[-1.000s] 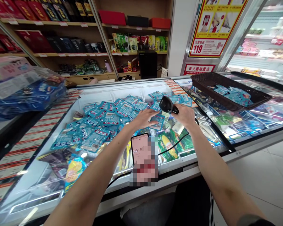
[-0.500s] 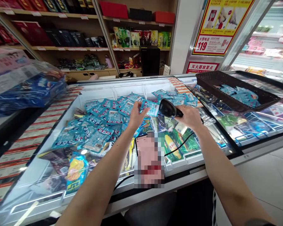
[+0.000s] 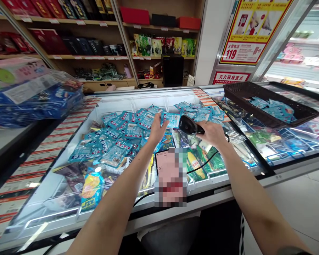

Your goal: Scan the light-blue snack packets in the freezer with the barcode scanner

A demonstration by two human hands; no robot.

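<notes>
My left hand (image 3: pixel 158 128) pinches a small blue packet (image 3: pixel 170 120) by its left end, raised over the glass top of a chest freezer. My right hand (image 3: pixel 213 134) is wrapped round the handle of a black barcode scanner (image 3: pixel 188 125). The scanner's head points left and sits right at the packet's right end; whether they touch I cannot tell. Under and left of my left hand, many similar blue packets (image 3: pixel 133 131) lie spread on the glass. A phone (image 3: pixel 164 170), partly blurred out, lies between my forearms, and a black cable (image 3: pixel 203 165) runs near it.
A dark woven basket (image 3: pixel 244 102) holding several blue packets stands at the right. Plastic-wrapped boxes (image 3: pixel 26 88) are stacked at the left. Behind the freezer (image 3: pixel 114 101) rise shelves of goods (image 3: pixel 93 22) and a wall poster (image 3: pixel 241 49). The freezer's front rim (image 3: pixel 210 203) is closest to me.
The view has shifted slightly, so the scene sits a little further right. Both hands keep their holds, with the packet and scanner staying close together.
</notes>
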